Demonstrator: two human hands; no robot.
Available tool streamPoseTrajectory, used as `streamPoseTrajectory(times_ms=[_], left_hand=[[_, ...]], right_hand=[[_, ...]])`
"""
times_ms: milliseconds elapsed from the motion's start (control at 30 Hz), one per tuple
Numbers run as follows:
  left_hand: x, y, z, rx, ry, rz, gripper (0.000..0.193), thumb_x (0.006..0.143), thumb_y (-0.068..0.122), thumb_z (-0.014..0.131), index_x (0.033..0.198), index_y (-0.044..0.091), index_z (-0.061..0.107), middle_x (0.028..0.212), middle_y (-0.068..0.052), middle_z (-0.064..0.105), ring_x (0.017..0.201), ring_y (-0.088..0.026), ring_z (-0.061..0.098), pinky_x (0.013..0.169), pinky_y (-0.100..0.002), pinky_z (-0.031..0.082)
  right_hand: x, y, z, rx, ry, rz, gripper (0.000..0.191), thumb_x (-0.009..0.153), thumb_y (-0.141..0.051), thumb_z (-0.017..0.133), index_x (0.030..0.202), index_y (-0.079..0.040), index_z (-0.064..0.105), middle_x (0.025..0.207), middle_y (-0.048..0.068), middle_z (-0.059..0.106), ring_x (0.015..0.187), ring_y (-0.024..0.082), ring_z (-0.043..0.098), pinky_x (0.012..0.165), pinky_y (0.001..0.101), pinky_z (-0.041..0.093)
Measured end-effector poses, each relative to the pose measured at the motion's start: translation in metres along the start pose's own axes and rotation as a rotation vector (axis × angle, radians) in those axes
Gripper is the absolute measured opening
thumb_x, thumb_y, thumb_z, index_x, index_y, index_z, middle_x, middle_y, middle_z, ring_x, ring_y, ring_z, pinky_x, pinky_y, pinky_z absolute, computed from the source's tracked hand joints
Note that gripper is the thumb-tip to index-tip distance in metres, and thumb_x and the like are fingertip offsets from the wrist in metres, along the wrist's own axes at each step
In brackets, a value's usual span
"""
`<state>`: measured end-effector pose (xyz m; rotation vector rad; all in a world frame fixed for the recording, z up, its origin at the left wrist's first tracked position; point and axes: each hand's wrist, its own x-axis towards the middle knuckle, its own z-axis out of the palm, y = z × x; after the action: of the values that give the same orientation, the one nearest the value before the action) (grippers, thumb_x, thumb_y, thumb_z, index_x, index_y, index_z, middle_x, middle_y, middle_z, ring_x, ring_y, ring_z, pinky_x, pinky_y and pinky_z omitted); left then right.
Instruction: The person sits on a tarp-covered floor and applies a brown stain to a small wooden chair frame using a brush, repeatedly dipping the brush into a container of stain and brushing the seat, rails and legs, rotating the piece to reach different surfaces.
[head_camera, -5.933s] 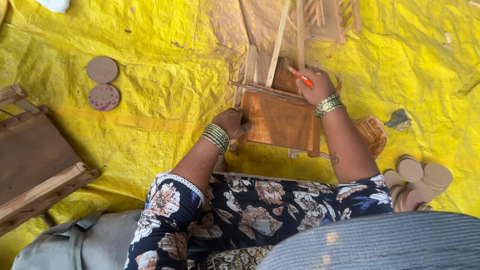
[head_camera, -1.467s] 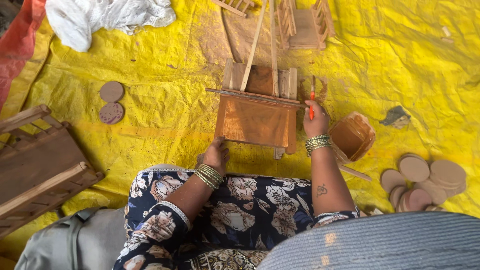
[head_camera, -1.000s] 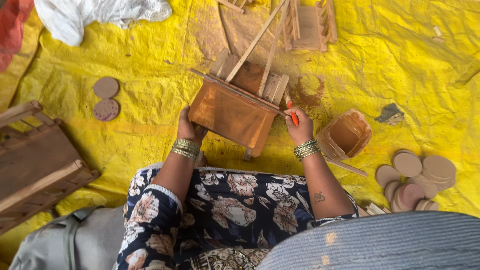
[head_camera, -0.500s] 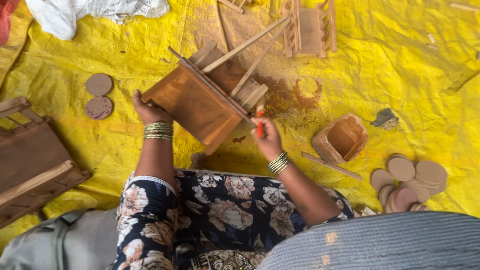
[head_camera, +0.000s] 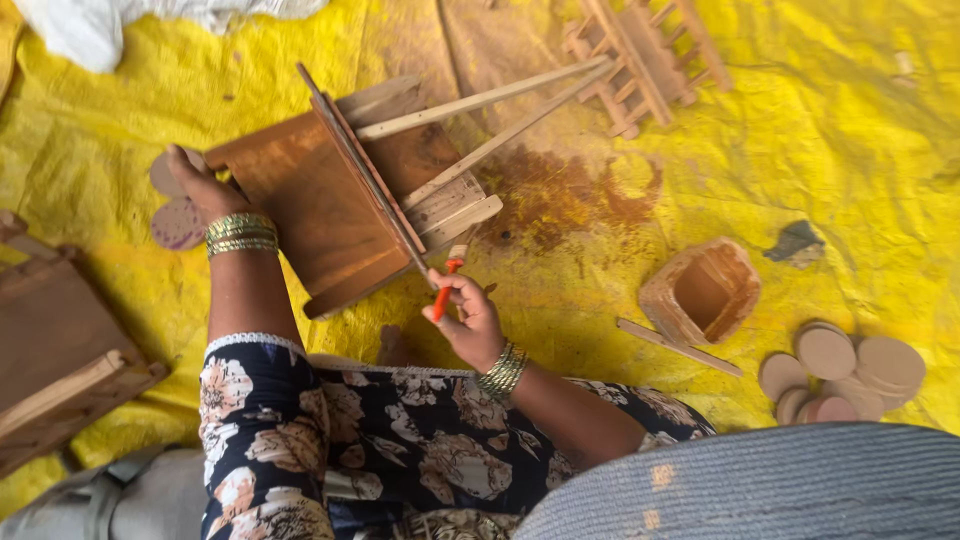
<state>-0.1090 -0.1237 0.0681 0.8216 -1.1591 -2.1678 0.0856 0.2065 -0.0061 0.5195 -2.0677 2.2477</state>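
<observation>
left hand (head_camera: 195, 182): grip closed over the upper-left corner of the wooden piece, fingers curled over its edge, stacked bangles on the wrist.
right hand (head_camera: 468, 318): grip closed round the orange handle of a small brush (head_camera: 446, 283), bristle end pointing up at about 12 o'clock, bangles on this wrist too.
wooden piece (head_camera: 330, 205): brown stained chair-like frame, tilted, centre-left of view at about 10 o'clock from the right hand; flat panel facing up, pale unstained slats and two long sticks running off toward 2 o'clock.
brush tip: just beside the lower right edge of the panel, near the pale slats; touching or not cannot be told.
yellow sheet (head_camera: 560, 300): spread on the floor under everything, with a brown stain patch at about 1 o'clock from the right hand.
square tub (head_camera: 702, 292): small, brown-smeared, open, lying at 3 o'clock from the right hand, a thin stick just below it.
round discs, right (head_camera: 840, 365): loose pile of flat brownish discs at about 4 o'clock, well apart from the hands.
round discs, left (head_camera: 178, 220): two flat discs, partly hidden behind the left hand and wrist.
second frame (head_camera: 640, 55): unstained slatted wooden piece lying at 1 o'clock, near the top edge.
dark wooden piece (head_camera: 60, 350): stained, at 8 o'clock by the left edge.
white cloth (head_camera: 90, 25): bunched at the top left corner.
lap: dark floral fabric at the bottom of view.
</observation>
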Motion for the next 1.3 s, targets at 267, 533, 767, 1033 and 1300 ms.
streamPoseTrajectory(times_ms=[267,533,767,1033,1300], left_hand=[[0.033,0.0,0.001,0.163,-0.117,-0.134,0.107,0.078,0.087,0.053,0.147,0.005,0.055,0.128,-0.023,0.068,0.109,-0.035,0.065,0.089,-0.044,0.046],[0.031,-0.021,0.031,0.161,-0.473,-0.098,0.107,0.077,0.084,0.055,0.155,0.013,0.041,0.129,-0.035,0.068,0.113,-0.036,0.07,0.104,-0.051,0.053],[0.054,-0.047,0.043,0.148,-0.576,0.019,0.094,0.093,0.071,0.067,0.155,0.003,0.047,0.14,-0.021,0.065,0.119,-0.032,0.067,0.104,-0.044,0.057],[0.067,-0.047,0.043,0.08,-0.577,-0.222,0.095,0.086,0.072,0.063,0.146,0.0,0.054,0.128,-0.026,0.075,0.118,-0.033,0.072,0.101,-0.042,0.061],[0.066,-0.035,0.027,0.673,-0.409,0.347,0.071,0.106,0.051,0.061,0.148,-0.004,0.046,0.148,-0.022,0.055,0.132,-0.03,0.055,0.108,-0.04,0.046]], right_hand=[[-0.021,-0.007,0.043,0.221,-0.101,0.14,0.04,0.1,-0.002,0.067,0.134,-0.001,0.046,0.157,0.021,0.047,0.144,0.025,0.051,0.112,0.0369,0.049],[-0.024,-0.012,0.051,0.099,-0.16,0.121,0.035,0.102,-0.002,0.066,0.13,-0.001,0.045,0.157,0.021,0.052,0.124,0.022,0.067,0.105,0.0342,0.055],[-0.015,-0.021,0.043,-0.148,-0.193,0.072,0.038,0.1,-0.005,0.067,0.132,0.0,0.048,0.138,0.018,0.067,0.121,0.023,0.071,0.104,0.0338,0.054],[-0.023,-0.032,-0.039,-0.337,-0.095,-0.052,0.027,0.095,-0.01,0.073,0.115,-0.008,0.055,0.114,0.012,0.076,0.089,0.012,0.076,0.071,0.0269,0.062],[-0.105,-0.069,-0.179,-0.737,0.651,-0.046,0.06,0.112,-0.054,0.023,0.109,-0.004,0.057,0.101,0.009,0.063,0.083,0.017,0.057,0.075,0.0308,0.043]])
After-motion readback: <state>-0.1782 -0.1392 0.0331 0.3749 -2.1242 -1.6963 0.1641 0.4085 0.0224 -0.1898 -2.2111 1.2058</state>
